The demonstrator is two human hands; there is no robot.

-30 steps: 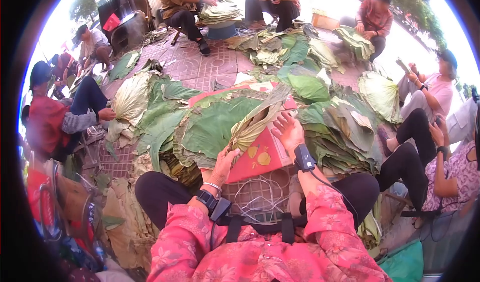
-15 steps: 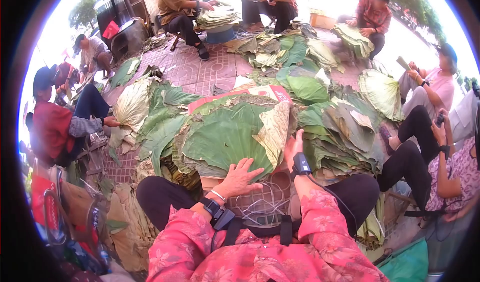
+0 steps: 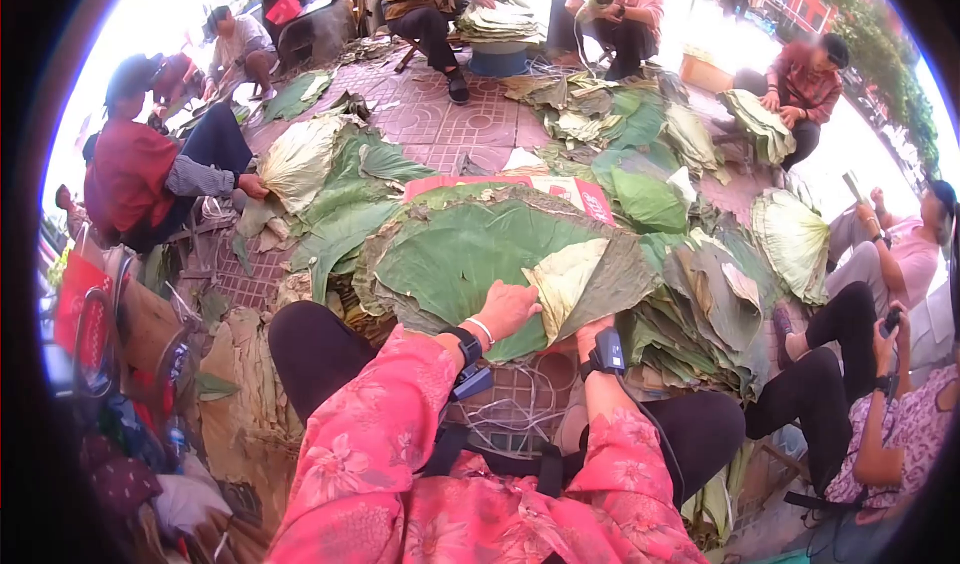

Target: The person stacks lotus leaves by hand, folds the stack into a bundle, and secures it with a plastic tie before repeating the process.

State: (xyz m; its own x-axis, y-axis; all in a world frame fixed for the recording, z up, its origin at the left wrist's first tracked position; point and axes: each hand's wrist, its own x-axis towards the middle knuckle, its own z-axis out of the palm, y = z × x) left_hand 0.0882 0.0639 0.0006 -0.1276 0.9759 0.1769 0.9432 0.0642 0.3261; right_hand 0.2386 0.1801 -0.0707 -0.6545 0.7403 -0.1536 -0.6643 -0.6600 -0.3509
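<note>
A large green lotus leaf (image 3: 455,254) lies on top of a stack in front of me, with a pale folded leaf section (image 3: 566,276) and a grey-brown flap (image 3: 622,282) at its right. My left hand (image 3: 508,309) rests on the green leaf, its fingers bent and closed at the left edge of the pale section. At the near right edge, my right hand (image 3: 594,334) touches the grey-brown flap. The flap covers the fingers of that hand, so their grip is hidden.
A red-and-white carton (image 3: 580,192) shows behind the stack. More leaf piles (image 3: 700,299) lie to the right, others to the left. Loose white string (image 3: 520,409) lies between my knees. Several people sit around, some holding leaves; bags (image 3: 85,304) stand at left.
My left hand has gone from lying flat to bent fingers, moving right and up to the pale section. The grey-brown flap now spreads further right over my right hand. The view has shifted.
</note>
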